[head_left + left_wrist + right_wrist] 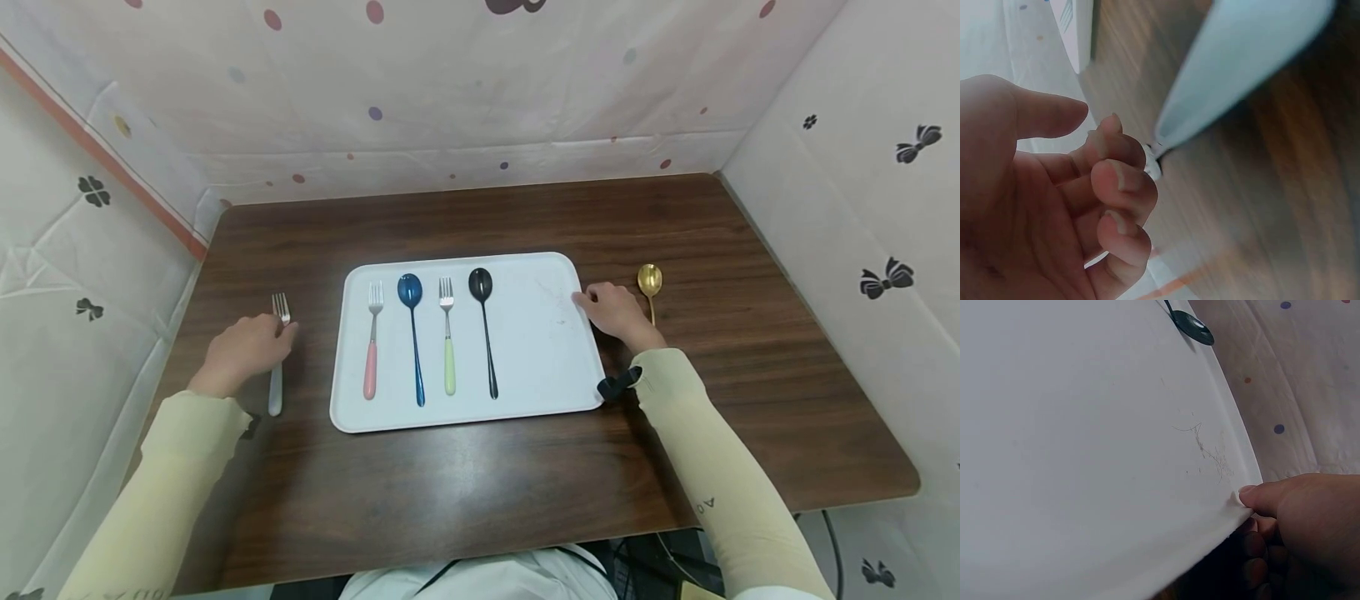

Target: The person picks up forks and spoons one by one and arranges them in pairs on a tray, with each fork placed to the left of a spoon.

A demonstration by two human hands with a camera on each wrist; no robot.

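Observation:
A white rectangular tray (543, 350) lies on the brown table. On it, in a row, are a pink-handled fork (371, 371), a blue spoon (410, 292), a green-handled fork (449, 367) and a black spoon (481, 285). My right hand (617, 312) pinches the tray's right rim; the right wrist view shows the thumb on top and fingers below. My left hand (247, 346) hovers by a pale-handled fork (275, 392) left of the tray, partly covering it. In the left wrist view its fingers curl loosely around nothing, with the fork's handle (1229, 69) beyond them.
A gold spoon (649, 280) lies right of the tray, its lower handle hidden behind my right wrist. Patterned white sheets (450, 100) stand along the table's back and sides. Dark cables (834, 550) hang below the front right edge.

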